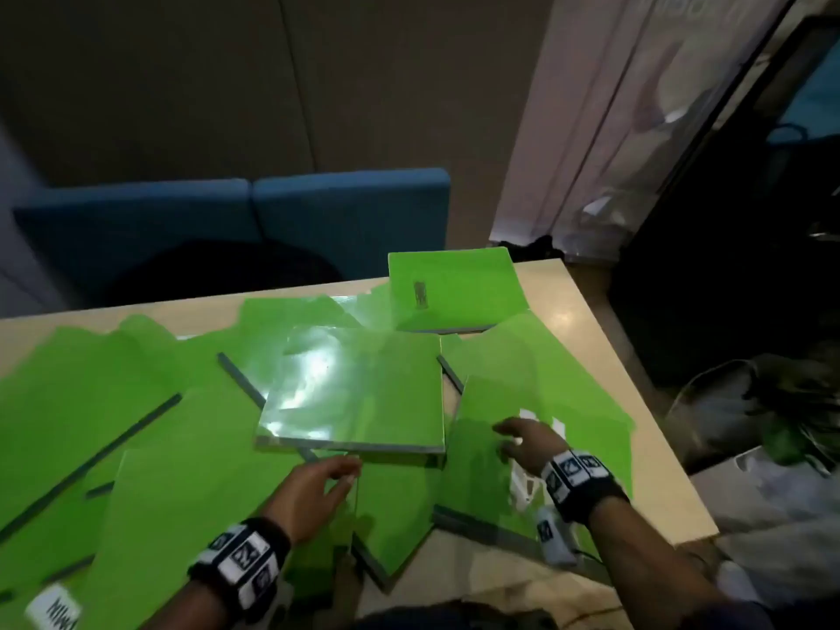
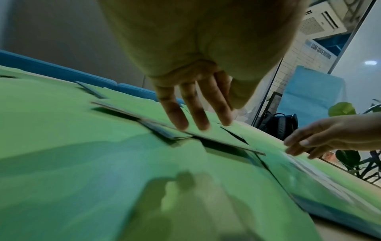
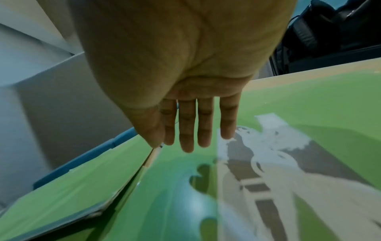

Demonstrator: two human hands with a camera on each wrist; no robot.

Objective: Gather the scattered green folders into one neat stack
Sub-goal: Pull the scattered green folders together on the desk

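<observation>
Overlapping green folders (image 1: pixel 150 402) blanketing the table (image 1: pixel 586 320), blue sofa (image 1: pixel 236 220) behind.

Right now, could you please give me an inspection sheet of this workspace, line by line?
Surface: light wooden table, mostly covered by folders; bare at the right edge.
Job's things: green folders spread and overlapping across the table; a small stack sits in the middle, and another folder lies at the far edge.
Clutter: a white paper label at the near left.
Grippers: left hand with fingers straight, over the folders near the stack; right hand flat, fingers straight, over a folder with a clear cover.
Cables: nothing seen.
Surroundings: blue sofa behind the table; dark bags on the floor to the right.
</observation>
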